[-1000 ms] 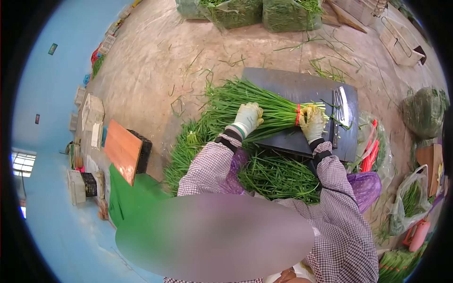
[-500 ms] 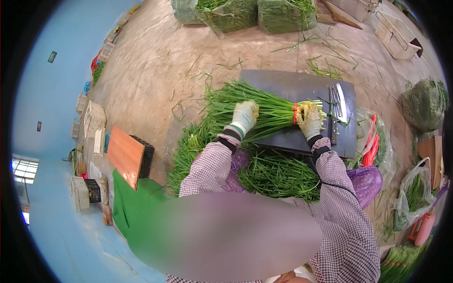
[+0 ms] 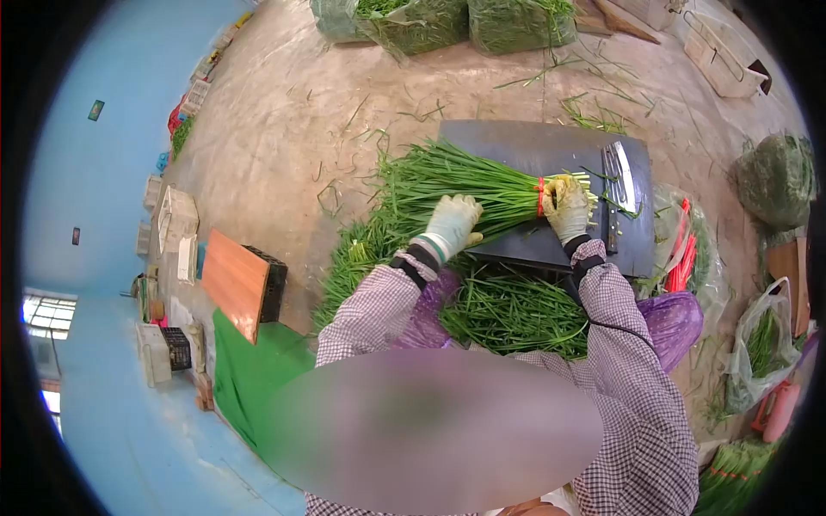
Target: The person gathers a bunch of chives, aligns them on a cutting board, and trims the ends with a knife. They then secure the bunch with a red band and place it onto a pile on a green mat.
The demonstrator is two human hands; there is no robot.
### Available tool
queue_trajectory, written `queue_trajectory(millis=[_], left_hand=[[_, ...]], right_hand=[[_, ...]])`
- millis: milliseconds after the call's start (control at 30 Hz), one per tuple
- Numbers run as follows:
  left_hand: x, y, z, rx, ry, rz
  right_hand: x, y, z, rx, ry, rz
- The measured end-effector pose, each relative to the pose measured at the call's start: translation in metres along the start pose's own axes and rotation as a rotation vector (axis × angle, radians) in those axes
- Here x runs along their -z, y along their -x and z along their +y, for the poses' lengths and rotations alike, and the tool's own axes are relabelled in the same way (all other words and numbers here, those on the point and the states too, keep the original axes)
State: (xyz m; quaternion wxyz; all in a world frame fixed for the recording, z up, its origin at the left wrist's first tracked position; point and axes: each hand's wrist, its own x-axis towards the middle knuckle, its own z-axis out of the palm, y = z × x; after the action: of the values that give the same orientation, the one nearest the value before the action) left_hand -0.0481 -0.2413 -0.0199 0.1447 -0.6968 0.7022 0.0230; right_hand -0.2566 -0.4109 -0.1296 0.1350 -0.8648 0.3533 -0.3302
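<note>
A bunch of garlic chives (image 3: 499,185), bound by a red band (image 3: 540,196) near its pale cut ends, lies across a dark board (image 3: 516,138). My right hand (image 3: 565,206), in a stained glove, is closed around the stem end just beside the band. Gloved too, my left hand (image 3: 453,225) rests at the near edge of the leaves, with its fingers stretched out and the thumb apart. A broad-bladed knife (image 3: 621,181) lies on the board to the right of the stem ends.
Loose chives (image 3: 516,314) are heaped below the board, with more to the left. Red strips (image 3: 682,258) lie on clear plastic at the right. Filled plastic bags (image 3: 520,30) stand at the back. A reddish wooden panel (image 3: 234,284) leans on a black crate at left.
My left hand has gone from a closed fist over the leaves to open fingers, slightly lower at the bunch's near edge. My right hand stays at the banded end.
</note>
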Motion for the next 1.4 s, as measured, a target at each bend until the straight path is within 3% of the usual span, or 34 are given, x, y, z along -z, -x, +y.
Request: queue_trajectory(millis=[167,200,300,367,433,533,633,700,767,833,867,967,1033,1067,1133,1233,1300,1333,1400], left_hand=[[-0.037,-0.019,-0.011,0.026,-0.022,-0.023],[-0.029,-0.017,-0.017,0.061,0.188,0.037],[-0.093,-0.042,-0.070,0.334,0.674,0.244],[-0.053,-0.028,-0.116,0.576,0.711,0.134],[-0.048,-0.023,-0.141,0.657,0.366,0.333],[-0.027,-0.047,-0.133,0.552,0.190,0.559],[0.009,-0.089,-0.069,0.155,0.584,0.265],[0.016,-0.118,-0.019,-0.036,0.458,0.183],[0.030,-0.140,0.028,-0.158,0.369,0.078],[0.035,-0.162,0.062,-0.210,0.328,-0.112],[0.032,-0.171,0.075,-0.218,0.318,-0.165],[0.022,-0.190,0.100,-0.199,0.291,-0.251],[0.016,-0.194,0.096,-0.122,0.347,-0.313],[0.008,-0.187,0.097,-0.155,0.266,-0.136],[0.006,-0.184,0.089,-0.182,0.317,-0.227],[-0.012,-0.177,0.070,-0.216,0.363,-0.209],[-0.040,-0.172,0.059,-0.159,0.458,-0.217],[0.002,-0.157,0.072,-0.025,0.264,-0.278],[0.018,-0.137,0.086,-0.004,0.178,-0.082]], right_hand=[[-0.002,-0.002,-0.001,0.022,0.085,0.044],[-0.002,-0.002,-0.001,0.019,0.084,0.028],[-0.003,-0.002,0.000,0.039,0.051,0.038],[0.008,-0.002,-0.008,0.005,0.020,0.014],[0.009,-0.003,-0.009,-0.029,0.011,0.006],[0.014,-0.015,0.000,0.025,-0.045,-0.091],[0.032,-0.024,0.020,-0.192,-0.635,0.193],[0.072,-0.017,0.037,-0.200,-0.394,0.383],[0.098,0.005,0.053,-0.582,0.017,0.088],[0.101,0.031,0.065,-0.545,0.293,-0.052],[0.102,0.040,0.067,-0.586,0.307,-0.228],[0.086,0.051,0.059,-0.575,0.536,-0.415],[0.077,0.047,0.066,-0.562,0.500,-0.373],[0.070,0.042,0.072,-0.580,0.464,-0.393],[0.062,0.032,0.081,-0.614,0.434,-0.430],[0.102,0.021,0.077,-0.804,-0.017,-0.155],[0.093,0.030,0.098,-0.919,-0.451,-0.020],[0.086,0.037,0.104,-0.961,-0.590,0.055],[0.097,0.042,0.090,-1.012,-0.664,0.039]])
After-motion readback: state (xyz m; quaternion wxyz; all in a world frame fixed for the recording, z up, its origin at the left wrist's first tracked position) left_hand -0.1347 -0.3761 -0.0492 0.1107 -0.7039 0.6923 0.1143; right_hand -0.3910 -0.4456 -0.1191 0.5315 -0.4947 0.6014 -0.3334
